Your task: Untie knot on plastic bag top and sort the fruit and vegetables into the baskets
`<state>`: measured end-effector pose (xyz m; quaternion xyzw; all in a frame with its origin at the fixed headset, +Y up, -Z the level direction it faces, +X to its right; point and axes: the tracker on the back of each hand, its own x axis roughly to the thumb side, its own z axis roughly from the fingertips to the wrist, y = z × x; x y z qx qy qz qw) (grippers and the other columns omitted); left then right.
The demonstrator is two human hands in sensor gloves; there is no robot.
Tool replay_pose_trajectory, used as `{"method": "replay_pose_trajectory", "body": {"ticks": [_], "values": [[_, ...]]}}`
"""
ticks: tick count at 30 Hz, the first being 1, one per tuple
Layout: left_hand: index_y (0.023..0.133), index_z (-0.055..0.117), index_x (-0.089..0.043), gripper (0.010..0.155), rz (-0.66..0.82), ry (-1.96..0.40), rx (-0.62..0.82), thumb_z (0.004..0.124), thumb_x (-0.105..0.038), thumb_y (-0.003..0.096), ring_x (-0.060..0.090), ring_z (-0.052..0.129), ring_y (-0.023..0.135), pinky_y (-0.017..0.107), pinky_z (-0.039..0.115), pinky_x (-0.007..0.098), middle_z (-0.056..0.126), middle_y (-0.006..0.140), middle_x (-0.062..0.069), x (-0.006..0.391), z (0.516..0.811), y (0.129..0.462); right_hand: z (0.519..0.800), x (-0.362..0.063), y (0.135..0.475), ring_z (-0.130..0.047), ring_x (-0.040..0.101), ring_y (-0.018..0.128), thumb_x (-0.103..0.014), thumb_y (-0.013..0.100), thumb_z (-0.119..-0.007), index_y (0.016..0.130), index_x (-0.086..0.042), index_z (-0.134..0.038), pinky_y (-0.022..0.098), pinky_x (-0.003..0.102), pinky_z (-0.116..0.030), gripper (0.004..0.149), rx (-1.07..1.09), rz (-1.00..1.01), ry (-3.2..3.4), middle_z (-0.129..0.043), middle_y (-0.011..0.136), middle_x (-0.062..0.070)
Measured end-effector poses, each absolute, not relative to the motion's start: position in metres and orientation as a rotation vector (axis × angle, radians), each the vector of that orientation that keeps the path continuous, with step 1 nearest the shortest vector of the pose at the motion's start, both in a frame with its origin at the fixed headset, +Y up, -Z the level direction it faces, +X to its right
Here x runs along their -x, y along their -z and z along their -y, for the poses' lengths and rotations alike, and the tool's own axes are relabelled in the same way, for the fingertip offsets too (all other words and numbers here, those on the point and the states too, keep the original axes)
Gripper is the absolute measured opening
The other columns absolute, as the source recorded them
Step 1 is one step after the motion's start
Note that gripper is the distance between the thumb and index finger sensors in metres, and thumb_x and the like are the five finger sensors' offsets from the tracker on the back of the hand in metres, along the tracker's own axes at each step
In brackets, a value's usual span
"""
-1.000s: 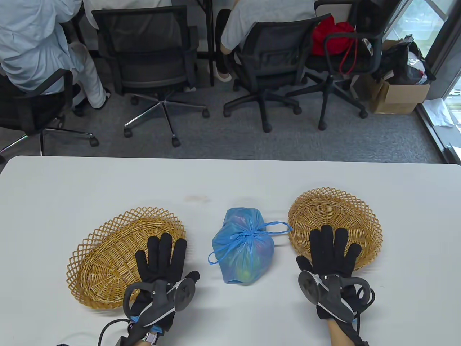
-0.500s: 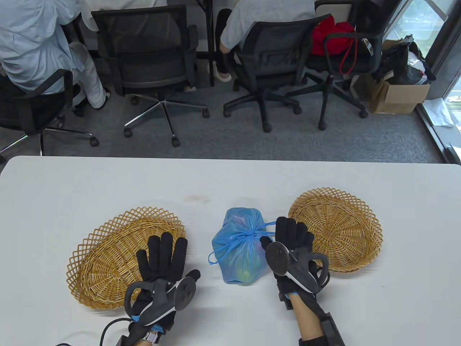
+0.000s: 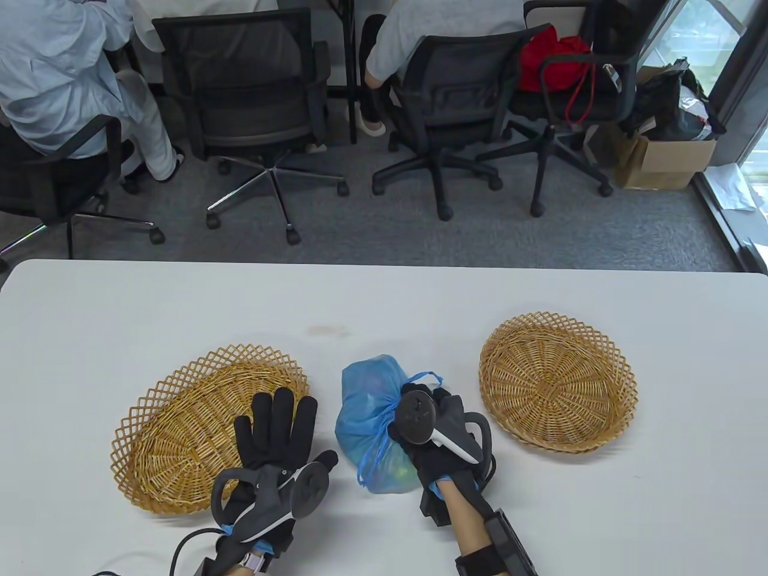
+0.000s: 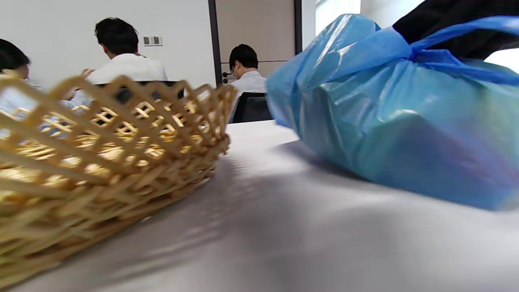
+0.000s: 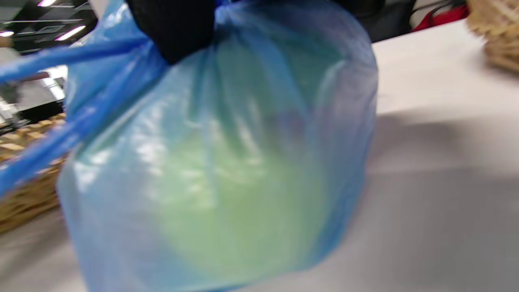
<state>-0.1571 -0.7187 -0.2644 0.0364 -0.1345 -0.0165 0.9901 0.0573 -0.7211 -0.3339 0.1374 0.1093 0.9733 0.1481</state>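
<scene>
Between the baskets, right hand gripping bag

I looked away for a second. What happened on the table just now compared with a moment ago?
The right hand swung left from over the right basket and gripped the blue bag at its knot, pulling it slightly left. The left hand stayed flat by the left basket; both baskets stayed put.
</scene>
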Motion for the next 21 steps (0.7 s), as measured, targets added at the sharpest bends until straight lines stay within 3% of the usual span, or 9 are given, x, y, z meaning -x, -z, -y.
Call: {"method": "replay_pose_trajectory", "body": {"ticks": [5,10,14,17,21], "values": [[0.121,0.018,-0.015,0.081,0.379,-0.079,-0.126,0.046,-0.057,0.0588,0.055,0.016,0.11,0.076,0.029,0.075,0.019,0.125,0.024,0.129,0.709,0.266,0.716,-0.055,0.32,-0.029,0.059,0.101,-0.023,0.059,-0.072,0.114,-0.007,-0.04,0.066,0.075,-0.029,0.066,-0.574,-0.385,-2.802,-0.038,0.118,0.026],[0.122,0.03,-0.017,0.075,0.42,-0.041,-0.064,0.05,-0.054,0.0598,0.052,0.03,0.113,0.077,0.038,0.073,0.032,0.126,0.02,0.092,0.708,0.282,0.714,-0.053,0.311,-0.033,0.057,0.102,-0.017,0.056,-0.074,0.111,-0.009,-0.048,0.066,0.074,-0.03,0.062,-0.674,-0.306,-2.817,-0.044,0.117,0.023],[0.119,0.044,-0.017,0.066,0.407,-0.061,0.021,0.058,-0.046,0.0609,0.051,0.043,0.112,0.076,0.046,0.072,0.049,0.124,0.017,0.078,0.716,0.298,0.714,-0.056,0.307,-0.035,0.057,0.101,-0.018,0.057,-0.074,0.11,-0.006,-0.051,0.067,0.074,-0.029,0.059,-0.636,-0.227,-2.841,-0.048,0.114,0.027],[0.118,0.05,-0.015,0.063,0.4,-0.039,0.12,0.061,-0.041,0.0615,0.053,0.046,0.11,0.076,0.052,0.068,0.05,0.122,0.02,0.078,0.724,0.301,0.721,-0.063,0.307,-0.033,0.062,0.099,-0.029,0.058,-0.073,0.112,-0.005,-0.047,0.066,0.076,-0.027,0.064,-0.545,-0.214,-2.892,-0.046,0.114,0.031],[0.108,0.066,-0.015,0.052,0.358,-0.011,0.131,0.065,-0.036,0.0611,0.05,0.054,0.108,0.075,0.058,0.066,0.064,0.115,0.016,0.08,0.72,0.3,0.72,-0.054,0.303,-0.037,0.061,0.098,-0.023,0.057,-0.074,0.104,-0.012,-0.061,0.066,0.076,-0.029,0.05,-0.562,-0.07,-2.857,-0.053,0.11,0.032]]}}
